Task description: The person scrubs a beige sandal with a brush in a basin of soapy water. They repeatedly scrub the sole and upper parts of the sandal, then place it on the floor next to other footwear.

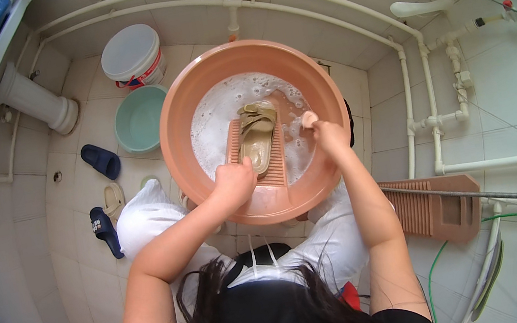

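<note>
A large orange-pink plastic basin with a ribbed washboard stands before me, holding foamy water. Lying tilted on the washboard is a wet olive-tan slide sandal, its strap end toward the far side. My left hand grips the sandal's near end. Over the right side of the water, my right hand holds a small pale pink object by its end; whether it is soap or a brush I cannot tell.
Beyond the basin's left rim stand a green plastic basin and a lidded white bucket. Navy slides and a beige clog lie on the tiled floor. A separate brown washboard is at right, below white pipes.
</note>
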Demonstrator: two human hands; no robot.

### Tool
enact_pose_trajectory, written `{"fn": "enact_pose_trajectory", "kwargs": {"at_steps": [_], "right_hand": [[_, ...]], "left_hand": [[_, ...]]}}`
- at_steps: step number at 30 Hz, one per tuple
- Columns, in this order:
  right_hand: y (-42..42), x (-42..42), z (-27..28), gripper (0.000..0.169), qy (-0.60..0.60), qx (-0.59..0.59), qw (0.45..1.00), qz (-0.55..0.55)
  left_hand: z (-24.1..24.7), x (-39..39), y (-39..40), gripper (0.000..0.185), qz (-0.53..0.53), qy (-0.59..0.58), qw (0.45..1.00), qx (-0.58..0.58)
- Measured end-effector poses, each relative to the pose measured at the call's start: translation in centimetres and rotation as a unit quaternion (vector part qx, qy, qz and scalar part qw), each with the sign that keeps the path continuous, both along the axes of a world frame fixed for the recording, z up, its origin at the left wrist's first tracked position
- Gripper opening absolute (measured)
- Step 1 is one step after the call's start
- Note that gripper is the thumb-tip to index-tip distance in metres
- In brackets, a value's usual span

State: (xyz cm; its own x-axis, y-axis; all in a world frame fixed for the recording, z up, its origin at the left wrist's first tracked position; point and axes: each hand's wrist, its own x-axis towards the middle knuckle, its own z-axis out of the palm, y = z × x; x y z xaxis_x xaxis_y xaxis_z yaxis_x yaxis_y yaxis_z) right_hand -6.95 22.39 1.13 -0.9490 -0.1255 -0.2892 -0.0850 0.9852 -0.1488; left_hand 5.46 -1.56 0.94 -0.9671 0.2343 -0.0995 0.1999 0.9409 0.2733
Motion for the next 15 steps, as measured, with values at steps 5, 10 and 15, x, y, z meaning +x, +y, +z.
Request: {"fn": "enact_pose_trajectory", "kwargs": {"at_steps": [5, 10, 15], "right_hand": [[-1.6, 0.5, 0.2, 0.025, 0.033, -0.063, 0.997, -0.007], [-3.6, 5.5, 8.3, 0.024, 0.115, -0.205, 0.971, 0.035], [-4.9, 9.0, 8.5, 0.025, 0.061, -0.267, 0.956, 0.108]], "left_hand": [[1.8, -1.4, -2.8, 0.031, -0.026, -0.136, 0.990, 0.007], [3.6, -3.5, -7.0, 0.034, 0.069, -0.102, 0.992, -0.011], [3.3, -3.2, -7.8, 0.033, 0.063, -0.162, 0.985, -0.021]]}}
